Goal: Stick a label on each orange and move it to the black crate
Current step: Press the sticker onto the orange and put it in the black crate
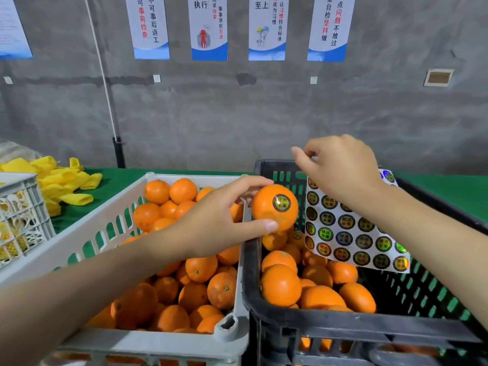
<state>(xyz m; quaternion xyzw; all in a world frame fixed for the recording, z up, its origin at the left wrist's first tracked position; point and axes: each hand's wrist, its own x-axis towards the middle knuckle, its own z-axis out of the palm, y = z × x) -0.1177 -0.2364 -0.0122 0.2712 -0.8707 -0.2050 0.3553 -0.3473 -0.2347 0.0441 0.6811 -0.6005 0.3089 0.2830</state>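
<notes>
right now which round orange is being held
The round orange that the left hand grips over the black plastic crate rim, its gold-and-black label showing; the others lie piled.

Table (118, 178) under green cloth, set against grey wall. White crate (79, 241) at middle of cloth. Black crate (343, 323) just right of white crate, walls touching. Heap of yellow foam nets (63, 180) behind and left of white crate. Grey crate (23, 207) left of white crate, near nets.
</notes>
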